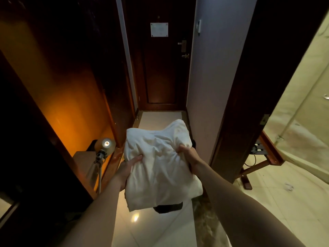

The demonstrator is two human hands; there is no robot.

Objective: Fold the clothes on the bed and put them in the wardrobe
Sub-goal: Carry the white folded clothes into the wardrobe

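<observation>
I held the folded white garment chest-high over the corridor floor, beside the lit wardrobe. Left hand and right hand each pinched an edge. The bundle looked loose; in my judgement, layers and the dark piece beneath could slip out.

dark wooden door closed at far end of the corridor. white notice plate fixed on its upper part; metal lock and handle on its right edge. pale wall to the right of the door, with a small white switch high up. glossy pale tile floor runs from near to far. desk lamp lit at near left, standing on a small wooden table. glass panel at right. wooden stand below it, cables hanging from it.
</observation>
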